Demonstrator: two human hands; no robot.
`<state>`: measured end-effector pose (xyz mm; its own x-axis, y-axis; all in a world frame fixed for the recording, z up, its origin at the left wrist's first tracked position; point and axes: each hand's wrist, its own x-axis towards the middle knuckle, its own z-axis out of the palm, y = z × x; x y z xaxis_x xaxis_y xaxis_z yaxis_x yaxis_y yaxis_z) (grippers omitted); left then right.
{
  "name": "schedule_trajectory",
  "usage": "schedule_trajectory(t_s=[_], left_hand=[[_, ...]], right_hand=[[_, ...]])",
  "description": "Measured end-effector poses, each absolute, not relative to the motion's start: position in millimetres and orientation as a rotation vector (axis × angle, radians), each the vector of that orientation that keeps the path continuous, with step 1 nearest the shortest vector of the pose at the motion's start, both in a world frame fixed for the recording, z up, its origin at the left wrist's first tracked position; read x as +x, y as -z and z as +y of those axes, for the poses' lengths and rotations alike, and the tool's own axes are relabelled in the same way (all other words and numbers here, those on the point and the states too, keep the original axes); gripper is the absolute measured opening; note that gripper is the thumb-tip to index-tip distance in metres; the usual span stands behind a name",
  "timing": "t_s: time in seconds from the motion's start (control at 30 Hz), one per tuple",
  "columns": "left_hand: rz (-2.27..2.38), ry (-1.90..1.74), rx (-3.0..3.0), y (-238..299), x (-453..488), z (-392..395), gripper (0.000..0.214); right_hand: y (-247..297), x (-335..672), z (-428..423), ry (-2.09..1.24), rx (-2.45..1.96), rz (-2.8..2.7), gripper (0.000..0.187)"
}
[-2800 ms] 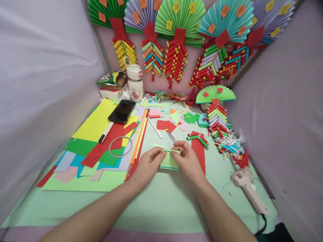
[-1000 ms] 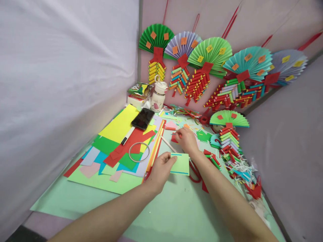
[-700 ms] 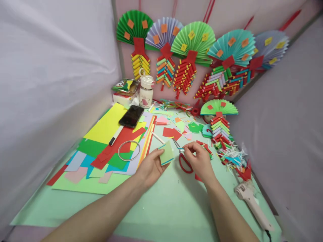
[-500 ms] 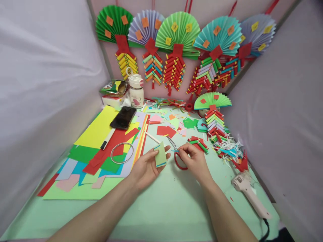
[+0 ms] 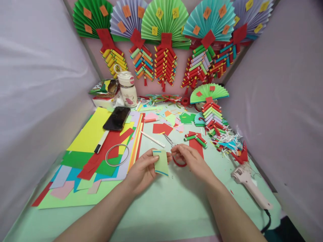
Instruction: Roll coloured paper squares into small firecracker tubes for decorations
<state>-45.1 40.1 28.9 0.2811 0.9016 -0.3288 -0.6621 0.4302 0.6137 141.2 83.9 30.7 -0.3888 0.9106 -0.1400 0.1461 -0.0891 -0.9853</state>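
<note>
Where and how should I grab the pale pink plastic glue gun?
Probably around the handle, from above and the near right: the glue gun lies flat, its long handle slanting out to the near right, black cord leaving its end.

Let go of the green card [image 5: 161,163] with the right hand [image 5: 189,157], leaving it in the left hand [image 5: 145,166] alone. Turned it flatter to view since half a second ago. Drew the right hand closer beside it, losing from sight the blue strip pinched there. Exposed the red scissor handle [image 5: 179,164] below the right hand. Shifted and angled the white pen [image 5: 152,139] beyond the left hand.
</note>
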Motion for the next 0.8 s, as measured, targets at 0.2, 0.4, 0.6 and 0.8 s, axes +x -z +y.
schedule_trajectory(t_s=[0.2, 0.4, 0.6, 0.8], left_hand=[[0.755, -1.069, 0.581, -28.3, -41.0, 38.2, 0.005], [0.829, -1.125, 0.596, -28.9, -38.9, 39.6, 0.009], [0.813, -1.083, 0.748, -29.1, -40.6, 36.3, 0.013], [0.868, -1.034, 1.03, -28.1, -43.2, 31.2, 0.015]], right_hand=[[-25.5, 148.5, 86.3, -1.985, -1.06, -1.439, 0.041], [-25.9, 148.9, 87.8, -1.904, -1.099, -1.397, 0.035], [-28.3, 145.0, 86.8, -2.05, -1.148, -1.25, 0.05], [-32.4, 147.5, 81.4, -2.213, -1.113, -1.26, 0.037]])
